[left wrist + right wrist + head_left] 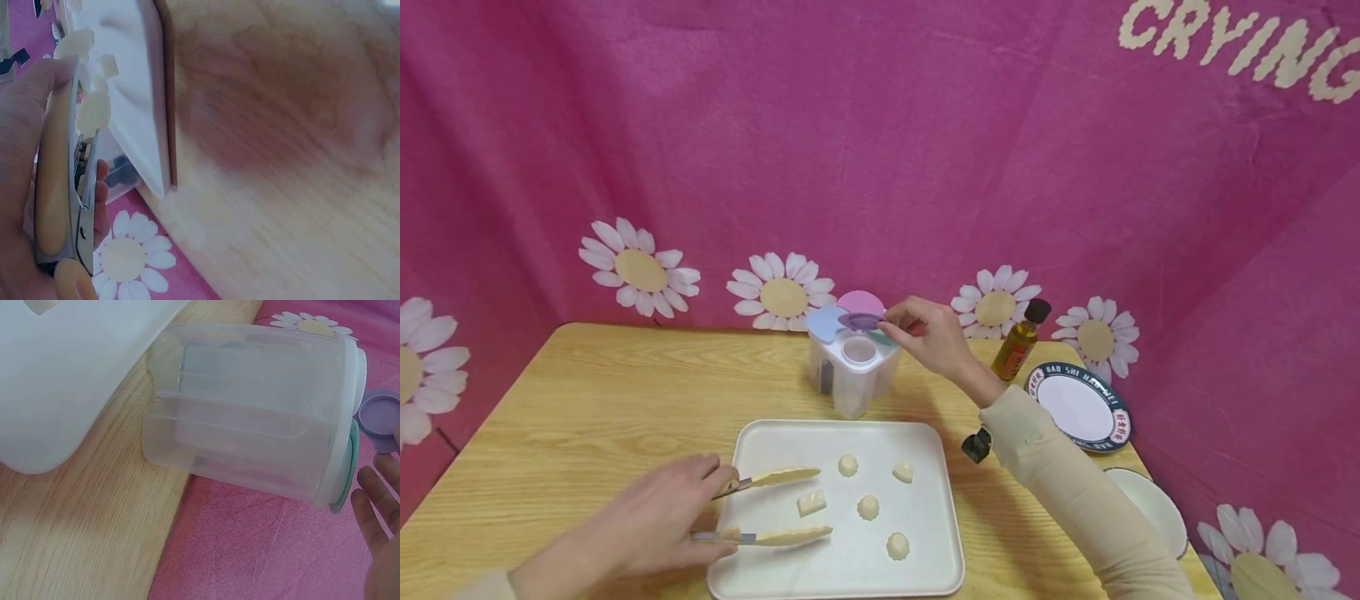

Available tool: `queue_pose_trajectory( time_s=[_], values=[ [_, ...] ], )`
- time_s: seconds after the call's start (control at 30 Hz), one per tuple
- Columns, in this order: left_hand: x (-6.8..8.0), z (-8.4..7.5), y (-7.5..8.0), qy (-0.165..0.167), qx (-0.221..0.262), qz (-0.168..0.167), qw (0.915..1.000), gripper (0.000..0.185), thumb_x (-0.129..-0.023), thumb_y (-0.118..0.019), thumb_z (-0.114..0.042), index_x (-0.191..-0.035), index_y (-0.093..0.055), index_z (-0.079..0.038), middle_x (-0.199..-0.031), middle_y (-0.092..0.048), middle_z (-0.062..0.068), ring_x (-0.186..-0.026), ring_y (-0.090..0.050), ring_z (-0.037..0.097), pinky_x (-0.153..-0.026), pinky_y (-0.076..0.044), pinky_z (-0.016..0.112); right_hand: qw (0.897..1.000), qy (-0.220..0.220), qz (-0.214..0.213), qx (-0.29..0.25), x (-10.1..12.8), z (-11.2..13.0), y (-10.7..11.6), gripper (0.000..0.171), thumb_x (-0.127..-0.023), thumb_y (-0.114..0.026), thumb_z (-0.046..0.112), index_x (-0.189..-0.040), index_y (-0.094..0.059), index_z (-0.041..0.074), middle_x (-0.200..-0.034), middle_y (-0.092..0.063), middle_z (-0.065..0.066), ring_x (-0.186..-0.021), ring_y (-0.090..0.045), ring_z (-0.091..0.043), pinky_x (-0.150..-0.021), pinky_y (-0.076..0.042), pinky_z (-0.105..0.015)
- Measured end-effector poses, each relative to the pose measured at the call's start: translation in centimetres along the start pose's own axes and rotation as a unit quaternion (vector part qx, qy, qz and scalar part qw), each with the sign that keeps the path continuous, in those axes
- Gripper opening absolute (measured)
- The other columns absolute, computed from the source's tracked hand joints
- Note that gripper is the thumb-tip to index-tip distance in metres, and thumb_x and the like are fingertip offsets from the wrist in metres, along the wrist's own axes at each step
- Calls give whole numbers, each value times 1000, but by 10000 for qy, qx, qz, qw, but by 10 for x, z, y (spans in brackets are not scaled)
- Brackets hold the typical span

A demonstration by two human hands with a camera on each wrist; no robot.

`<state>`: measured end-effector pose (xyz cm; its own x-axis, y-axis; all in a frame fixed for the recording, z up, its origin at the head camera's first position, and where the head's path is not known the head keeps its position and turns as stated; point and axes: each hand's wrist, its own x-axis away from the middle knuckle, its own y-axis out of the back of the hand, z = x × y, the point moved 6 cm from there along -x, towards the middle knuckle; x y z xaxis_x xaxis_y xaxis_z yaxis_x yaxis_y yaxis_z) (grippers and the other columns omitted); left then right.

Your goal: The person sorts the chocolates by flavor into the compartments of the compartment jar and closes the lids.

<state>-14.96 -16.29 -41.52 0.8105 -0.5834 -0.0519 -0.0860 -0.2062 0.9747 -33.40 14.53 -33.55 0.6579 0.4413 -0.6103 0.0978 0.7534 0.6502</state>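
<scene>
My left hand [655,512] grips a pair of tongs [786,537] with spread arms, their cream tips over the left part of a white tray [775,575]. Between those tips lies a rectangular cream-coloured piece [812,502]; several rounded ones, such as this piece [868,507], sit farther right. In the left wrist view, the tongs' handle [55,175] runs along the palm. Behind the tray stands a clear container [244,406] with coloured flap lids. My right hand [936,337] pinches the raised purple lid [379,415], leaving the round opening [859,349] beneath uncovered.
An oil bottle [1017,343] with a black cap stands right of the container. An oval dark-rimmed plate [1123,421] and a white bowl [1150,504] sit along the right table edge. A small black object [977,445] lies beside the tray, near my right forearm.
</scene>
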Motion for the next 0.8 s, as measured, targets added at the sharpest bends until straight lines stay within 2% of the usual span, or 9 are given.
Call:
queue_pose_trajectory(
  time_s=[0.2,0.3,0.63,0.8],
  values=[
    [3,0,-6,-15,117,-71,9999,52,-81,-84,-62,-111,-65,-24,-93,-56,-15,-77,-45,0,-65,-45,24,10000,13,-18,10,0,-1,0,11,-91,-82,9,-98,-76,3,-87,-77,-11,-74,-72,-21,-68,-61,-31],
    [3,1,-8,66,142,43,9999,50,-81,-85,-59,-113,-65,-25,-92,-55,-15,-77,-44,0,-66,-43,24,10000,-14,1,11,1,-2,0,11,-91,-82,10,-98,-76,4,-87,-77,-11,-74,-73,-21,-68,-61,-30],
    [1,0,-11,-47,372,191,9991,37,-87,-83,-49,-113,-68,-28,-89,-54,-16,-73,-42,-2,-65,-41,23,10000,-45,-1,-6,1,-1,-1,11,-90,-82,9,-96,-76,3,-87,-76,-12,-74,-73,-22,-68,-62,-30],
    [-2,-2,-6,-271,136,-118,9995,36,-85,-84,-47,-111,-69,-28,-87,-53,-16,-73,-40,-3,-65,-41,23,10000,-20,-11,2,0,-2,-1,10,-91,-82,9,-96,-76,3,-87,-77,-12,-74,-73,-22,-69,-62,-30]
  ],
)
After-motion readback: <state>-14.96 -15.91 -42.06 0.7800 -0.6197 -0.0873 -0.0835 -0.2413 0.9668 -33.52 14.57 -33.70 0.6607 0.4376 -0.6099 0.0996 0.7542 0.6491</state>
